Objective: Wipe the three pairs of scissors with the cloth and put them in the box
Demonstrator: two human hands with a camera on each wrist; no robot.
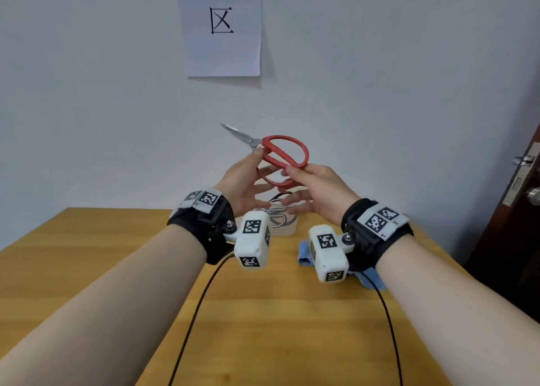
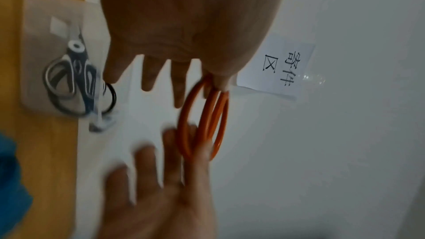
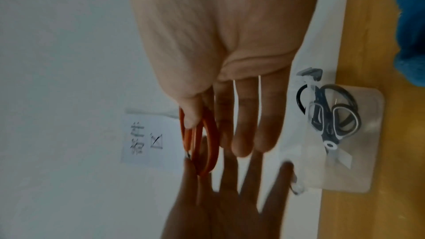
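Raised above the far end of a wooden table point(image 1: 87, 268), our two hands share one pair of red-handled scissors point(image 1: 285, 153) at the centre of the head view, the blades closed and pointing to the upper left against a pale wall point(image 1: 409, 93).

Left of centre, our left hand point(image 1: 244, 181) pinches the scissors just below the pivot between thumb and forefinger, while its other fingers point(image 2: 147, 79) spread straight and apart, as the left wrist view shows.

Right of centre, our right hand point(image 1: 317, 192) pinches the far curve of the red loops between thumb and forefinger; the remaining fingers point(image 3: 243, 134) lie straight and side by side in the right wrist view.

Directly beneath the hands, a clear plastic box point(image 1: 289, 227) stands on the table against the wall. It already contains two other pairs: black-and-white-handled scissors point(image 2: 78, 72) lying over black-handled scissors point(image 2: 111, 97) with thin loops.

Lower right of the box, a crumpled blue cloth point(image 1: 305, 252) lies on the tabletop, partly hidden by the right wrist camera.

Above, a paper sign point(image 1: 223, 26) with printed characters hangs on the wall, and a dark door point(image 1: 520, 195) with a metal handle stands at the right edge.
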